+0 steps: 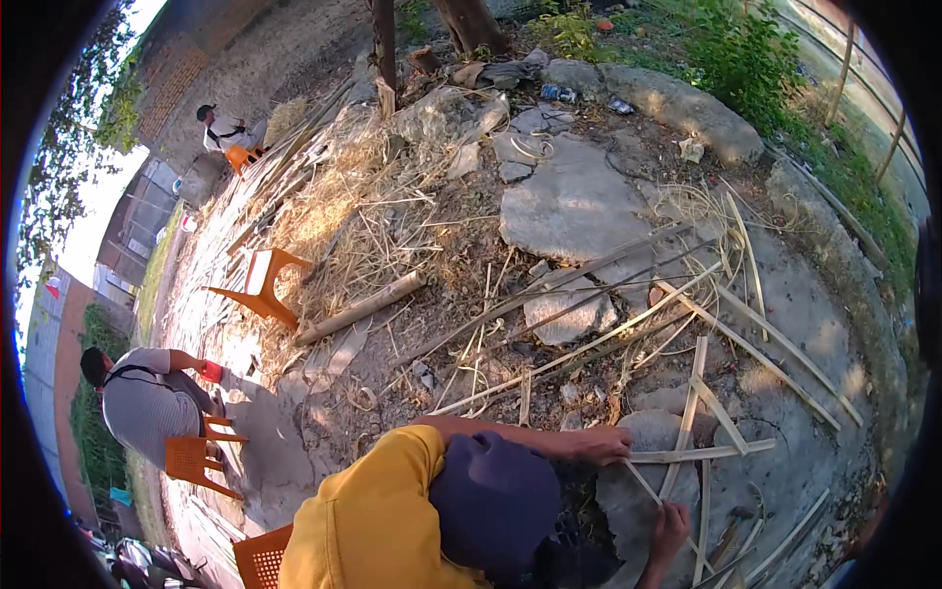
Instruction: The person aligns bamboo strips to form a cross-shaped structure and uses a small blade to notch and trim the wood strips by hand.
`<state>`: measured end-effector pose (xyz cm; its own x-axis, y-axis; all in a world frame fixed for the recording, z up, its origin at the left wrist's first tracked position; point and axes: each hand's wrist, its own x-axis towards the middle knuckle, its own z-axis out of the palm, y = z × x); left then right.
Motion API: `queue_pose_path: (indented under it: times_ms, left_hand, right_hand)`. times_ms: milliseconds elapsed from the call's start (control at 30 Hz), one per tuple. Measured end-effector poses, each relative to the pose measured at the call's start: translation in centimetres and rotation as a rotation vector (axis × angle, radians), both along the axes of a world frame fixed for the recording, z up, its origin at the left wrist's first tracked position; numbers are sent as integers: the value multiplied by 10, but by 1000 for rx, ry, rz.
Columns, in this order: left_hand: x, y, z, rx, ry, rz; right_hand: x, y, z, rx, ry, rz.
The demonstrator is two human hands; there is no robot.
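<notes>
My left hand (604,445) reaches in from the left, its fingers closed on the end of a pale bamboo slat (705,454). That slat crosses an upright slat (684,417), and a short diagonal slat (718,414) leans over both. A thin bamboo strip (644,482) runs down from beside my left hand to my right hand (671,525), which is closed around it near the lower edge. Just right of my right hand stretches another long slat (704,510). My fingertips are too small to show the exact grip.
What looks like a hammer (730,530) lies at lower right. Long bamboo strips (589,329) and a thick pole (363,308) cross the ground ahead, near broken concrete (574,201). Orange chairs (260,285) and two seated people, one in grey (147,402), are on the left.
</notes>
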<state>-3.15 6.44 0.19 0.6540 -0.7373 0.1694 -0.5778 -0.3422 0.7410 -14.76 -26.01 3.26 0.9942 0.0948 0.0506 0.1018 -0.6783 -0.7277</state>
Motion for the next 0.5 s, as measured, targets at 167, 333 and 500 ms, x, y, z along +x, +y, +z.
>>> queue_pose_path:
  times_ms: [167, 333, 500]
  left_hand:
    - [6, -7, 3, -127, 340, 207]
    - [-2, 4, -9, -36, 253, 240]
    - [-4, -10, 2, -11, 76, 128]
  right_hand:
    - [6, -9, -12, 81, 66, -48]
    - [10, 7, -6, 86, 141, -51]
    - [2, 5, -6, 86, 42, -139]
